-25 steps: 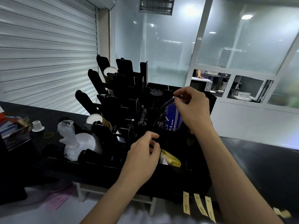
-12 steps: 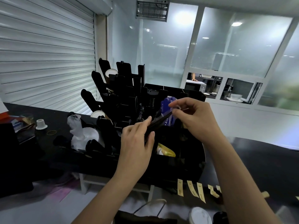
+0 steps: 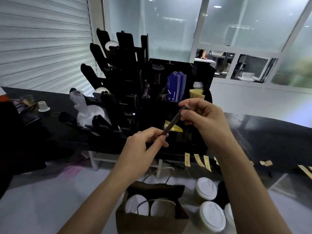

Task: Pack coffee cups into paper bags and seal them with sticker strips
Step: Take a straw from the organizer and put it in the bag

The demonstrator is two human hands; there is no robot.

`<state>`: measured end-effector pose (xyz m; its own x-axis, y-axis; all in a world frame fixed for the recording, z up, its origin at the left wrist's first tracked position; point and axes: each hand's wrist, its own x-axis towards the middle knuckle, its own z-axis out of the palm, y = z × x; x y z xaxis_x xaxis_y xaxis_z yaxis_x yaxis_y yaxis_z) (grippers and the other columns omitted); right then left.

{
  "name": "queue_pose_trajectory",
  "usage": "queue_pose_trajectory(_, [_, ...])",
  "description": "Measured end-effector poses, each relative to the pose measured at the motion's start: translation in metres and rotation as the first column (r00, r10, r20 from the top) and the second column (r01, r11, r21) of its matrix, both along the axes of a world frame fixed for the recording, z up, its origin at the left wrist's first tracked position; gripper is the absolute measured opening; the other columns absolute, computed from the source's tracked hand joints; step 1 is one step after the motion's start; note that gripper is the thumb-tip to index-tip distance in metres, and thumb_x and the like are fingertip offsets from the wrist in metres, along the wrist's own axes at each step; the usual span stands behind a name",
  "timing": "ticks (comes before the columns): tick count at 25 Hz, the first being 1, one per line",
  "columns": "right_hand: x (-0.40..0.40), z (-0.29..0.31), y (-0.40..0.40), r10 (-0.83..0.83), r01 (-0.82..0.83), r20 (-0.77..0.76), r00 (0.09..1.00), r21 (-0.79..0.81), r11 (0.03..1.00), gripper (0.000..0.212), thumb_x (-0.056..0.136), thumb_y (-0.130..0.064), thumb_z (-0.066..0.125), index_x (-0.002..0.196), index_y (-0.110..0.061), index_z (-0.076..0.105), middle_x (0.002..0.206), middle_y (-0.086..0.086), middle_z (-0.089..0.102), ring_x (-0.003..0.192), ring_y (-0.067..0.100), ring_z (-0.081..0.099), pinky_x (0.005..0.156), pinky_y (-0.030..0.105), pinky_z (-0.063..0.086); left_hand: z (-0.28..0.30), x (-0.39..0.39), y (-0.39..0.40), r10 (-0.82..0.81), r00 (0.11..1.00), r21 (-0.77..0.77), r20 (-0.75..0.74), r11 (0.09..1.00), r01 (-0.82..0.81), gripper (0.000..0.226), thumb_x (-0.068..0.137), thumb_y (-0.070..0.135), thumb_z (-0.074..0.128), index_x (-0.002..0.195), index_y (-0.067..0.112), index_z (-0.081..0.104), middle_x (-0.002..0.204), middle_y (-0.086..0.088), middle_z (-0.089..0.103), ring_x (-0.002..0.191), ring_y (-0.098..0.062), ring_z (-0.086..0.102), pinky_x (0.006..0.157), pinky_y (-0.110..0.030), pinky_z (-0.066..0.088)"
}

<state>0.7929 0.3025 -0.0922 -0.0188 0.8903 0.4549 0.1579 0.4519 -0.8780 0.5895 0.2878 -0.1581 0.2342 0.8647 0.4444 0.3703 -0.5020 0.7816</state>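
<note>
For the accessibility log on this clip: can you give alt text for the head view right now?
Two hands hold a thin dark stick between them, the left hand pinching its lower end and the right hand its upper end, above an open brown paper bag holding two lidded cups. Behind stands a black organizer rack.

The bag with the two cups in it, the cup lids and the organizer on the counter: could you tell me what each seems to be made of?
The bag looks like matte brown kraft paper, creased at its rim, with thin cord handles. The cup lids appear to be white moulded plastic, smooth with a faint sheen. The organizer seems to be glossy black acrylic or similar rigid sheet, judging by its flat slotted panels.
</note>
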Motion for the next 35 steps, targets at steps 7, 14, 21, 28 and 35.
queue_pose_trajectory(7, [-0.001, -0.04, -0.021, 0.086, -0.103, -0.154, 0.984, -0.105, 0.989, 0.017, 0.088, -0.022, 0.074, 0.105, -0.022, 0.078, 0.092, 0.0, 0.075, 0.088, 0.015, 0.07, 0.079, 0.027, 0.054, -0.025, -0.007, -0.02, -0.039, 0.999, -0.063, 0.014, 0.997, 0.039, 0.014, 0.099, 0.035, 0.061, 0.106, 0.041, 0.072, 0.093, 0.021, 0.073, 0.097, -0.002, 0.068, 0.086, -0.035, 0.057])
queue_pose_trajectory(14, [0.011, -0.062, -0.046, -0.063, 0.051, -0.151, 0.986, -0.081, 0.995, 0.012, 0.094, -0.014, 0.069, 0.103, -0.018, 0.077, 0.09, 0.004, 0.074, 0.084, 0.015, 0.069, 0.075, 0.021, 0.054, -0.05, -0.032, -0.033, 0.052, 0.991, -0.029, -0.12, 0.998, -0.056, 0.028, 0.097, 0.051, 0.05, 0.124, 0.047, 0.054, 0.105, 0.026, 0.059, 0.11, -0.001, 0.055, 0.084, -0.014, 0.043])
queue_pose_trajectory(21, [0.019, -0.085, -0.068, -0.172, 0.17, -0.031, 0.985, -0.057, 0.984, 0.015, 0.094, -0.009, 0.07, 0.098, -0.021, 0.078, 0.086, -0.002, 0.075, 0.08, 0.013, 0.069, 0.076, 0.022, 0.055, -0.084, -0.051, -0.045, 0.134, 0.873, 0.017, -0.469, 0.99, -0.143, 0.008, 0.093, 0.036, 0.065, 0.096, 0.042, 0.062, 0.099, 0.021, 0.062, 0.108, -0.012, 0.051, 0.096, -0.035, 0.037])
queue_pose_trajectory(28, [-0.002, -0.123, -0.082, -0.128, 0.136, 0.141, 0.982, -0.048, 0.99, 0.018, 0.093, -0.007, 0.072, 0.102, -0.022, 0.075, 0.095, -0.007, 0.075, 0.091, 0.011, 0.071, 0.08, 0.02, 0.055, -0.117, -0.056, -0.05, 0.066, 0.69, -0.067, -0.72, 0.984, -0.164, 0.041, 0.082, 0.065, 0.066, 0.117, 0.044, 0.065, 0.152, 0.011, 0.033, 0.144, -0.017, 0.021, 0.117, -0.04, 0.013])
queue_pose_trajectory(35, [-0.023, -0.153, -0.086, -0.14, 0.109, 0.424, 0.895, 0.097, 0.989, 0.022, 0.09, -0.006, 0.074, 0.106, -0.022, 0.075, 0.102, -0.013, 0.07, 0.095, 0.007, 0.067, 0.083, 0.017, 0.054, -0.136, -0.071, -0.048, -0.079, 0.73, -0.336, -0.679, 0.917, -0.214, 0.106, 0.065, 0.083, 0.062, 0.155, 0.044, 0.021, 0.166, 0.013, -0.011, 0.152, -0.022, -0.001, 0.121, -0.048, 0.016])
